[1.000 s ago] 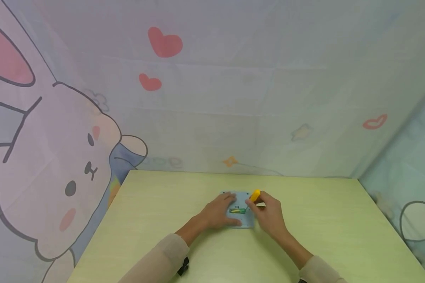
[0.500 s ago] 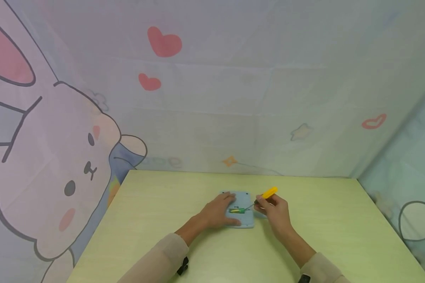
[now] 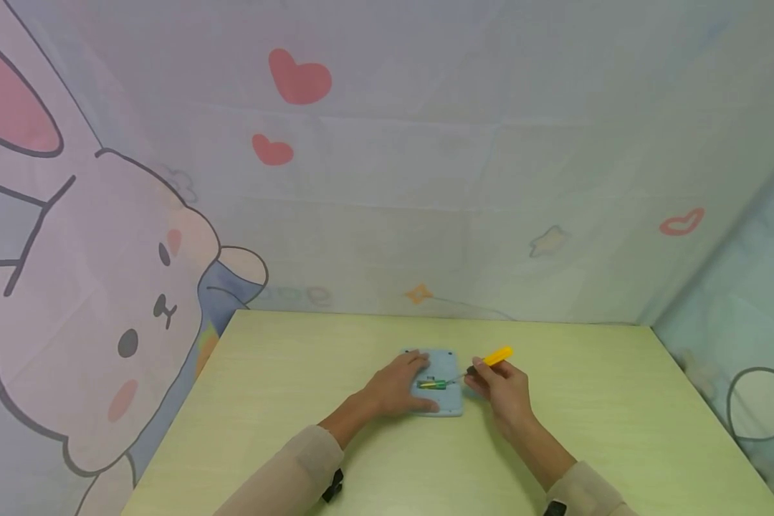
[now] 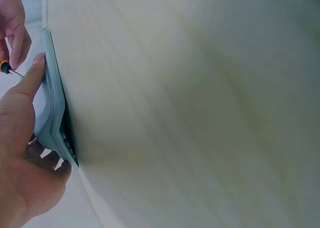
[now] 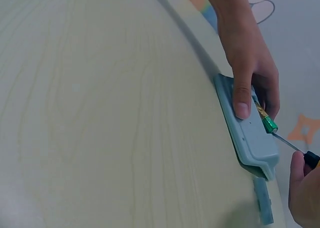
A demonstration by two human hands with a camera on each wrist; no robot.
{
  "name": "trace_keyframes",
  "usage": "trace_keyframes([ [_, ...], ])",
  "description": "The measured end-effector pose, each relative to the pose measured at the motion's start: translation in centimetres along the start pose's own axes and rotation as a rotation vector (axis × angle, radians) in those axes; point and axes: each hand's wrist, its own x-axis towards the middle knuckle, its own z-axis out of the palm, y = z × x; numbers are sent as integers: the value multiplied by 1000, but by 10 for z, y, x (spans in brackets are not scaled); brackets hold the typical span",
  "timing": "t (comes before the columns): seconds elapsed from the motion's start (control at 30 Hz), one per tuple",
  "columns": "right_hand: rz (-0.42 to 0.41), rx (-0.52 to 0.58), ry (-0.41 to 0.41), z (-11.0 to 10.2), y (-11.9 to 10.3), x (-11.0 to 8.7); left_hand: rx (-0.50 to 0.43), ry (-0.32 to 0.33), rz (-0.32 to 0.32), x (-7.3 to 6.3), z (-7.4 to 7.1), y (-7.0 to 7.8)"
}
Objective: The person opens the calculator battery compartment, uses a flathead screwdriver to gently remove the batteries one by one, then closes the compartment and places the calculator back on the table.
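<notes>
A light blue calculator (image 3: 450,403) lies back side up on the table, its key edge showing in the left wrist view. My left hand (image 3: 392,387) holds it from the left, thumb and fingers spread across the back. A green and gold battery (image 5: 269,124) sits in the compartment, its near end raised in the right wrist view. My right hand (image 3: 504,395) pinches a screwdriver (image 3: 498,355) with a yellow handle and black collar. The thin shaft slants down leftward, with its tip right at the battery's end.
A small light blue strip, apparently the battery cover (image 5: 264,200), lies on the pale wooden table (image 3: 297,365) beside the calculator. Behind the table hangs a printed cloth (image 3: 387,179) with hearts and a rabbit.
My right hand has moved right and tilted the screwdriver flatter, its handle swinging out to the right. The left hand and calculator stay in place.
</notes>
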Motion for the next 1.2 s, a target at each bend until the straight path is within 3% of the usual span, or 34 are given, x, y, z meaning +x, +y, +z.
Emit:
trace_keyframes([
  [0.3,-145,-176,-43,4,-5,-5,-10,3,-9,-1,0,1],
  [0.83,-225,-276,-87,1,-17,-5,10,-1,-14,0,-2,2],
  [1.2,-304,-430,-36,-6,-26,-7,14,-7,-14,-1,-2,3],
])
